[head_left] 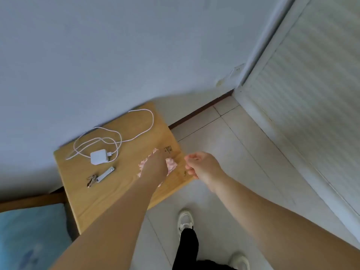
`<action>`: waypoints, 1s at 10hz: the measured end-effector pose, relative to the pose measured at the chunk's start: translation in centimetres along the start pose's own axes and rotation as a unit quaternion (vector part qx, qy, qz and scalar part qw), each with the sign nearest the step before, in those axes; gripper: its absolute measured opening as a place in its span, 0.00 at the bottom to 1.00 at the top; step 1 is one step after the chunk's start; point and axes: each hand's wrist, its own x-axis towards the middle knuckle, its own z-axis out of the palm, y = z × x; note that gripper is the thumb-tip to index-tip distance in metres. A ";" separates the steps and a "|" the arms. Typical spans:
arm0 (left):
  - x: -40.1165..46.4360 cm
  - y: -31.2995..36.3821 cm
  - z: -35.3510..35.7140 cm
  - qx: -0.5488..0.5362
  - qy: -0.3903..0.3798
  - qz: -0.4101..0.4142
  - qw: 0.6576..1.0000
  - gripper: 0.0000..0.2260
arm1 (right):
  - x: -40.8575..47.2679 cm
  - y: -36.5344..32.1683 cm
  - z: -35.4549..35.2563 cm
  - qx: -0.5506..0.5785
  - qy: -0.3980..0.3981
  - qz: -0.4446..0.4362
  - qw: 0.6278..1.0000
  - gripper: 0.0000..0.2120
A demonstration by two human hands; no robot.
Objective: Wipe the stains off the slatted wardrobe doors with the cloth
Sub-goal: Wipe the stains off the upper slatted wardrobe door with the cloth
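A pink cloth (171, 164) lies on the right part of a low wooden table (109, 188). My left hand (155, 166) is down on the cloth and covers most of it; its fingers are hidden, so the grip is unclear. My right hand (200, 165) hovers just right of the cloth over the table's right edge, fingers loosely curled and holding nothing. The white slatted wardrobe door (311, 90) stands at the right, blurred; no stains can be made out on it.
On the table lie a white charger (99, 157) with its looped cable (116, 133), and keys with a nail clipper (101, 176). A blue bed corner (29, 236) is at lower left. Tiled floor (233, 152) separates table and wardrobe. My white shoes are below.
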 end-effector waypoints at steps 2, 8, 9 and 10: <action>4.6 -1.2 2.9 0.229 -0.042 0.112 0.966 0.33 | 4.5 2.4 2.2 -0.019 -0.007 0.048 0.999 0.05; 6.1 8.0 -3.7 0.196 -0.050 0.146 0.968 0.04 | 2.7 -1.3 -5.8 -0.029 0.032 0.014 0.999 0.06; 5.1 14.6 -8.1 0.085 0.030 0.173 0.981 0.09 | 0.7 -5.4 -10.8 -0.029 0.076 -0.048 0.996 0.06; 4.5 21.6 -12.6 -0.083 0.089 0.172 0.977 0.09 | -1.8 -10.2 -16.8 -0.017 0.118 -0.124 0.985 0.10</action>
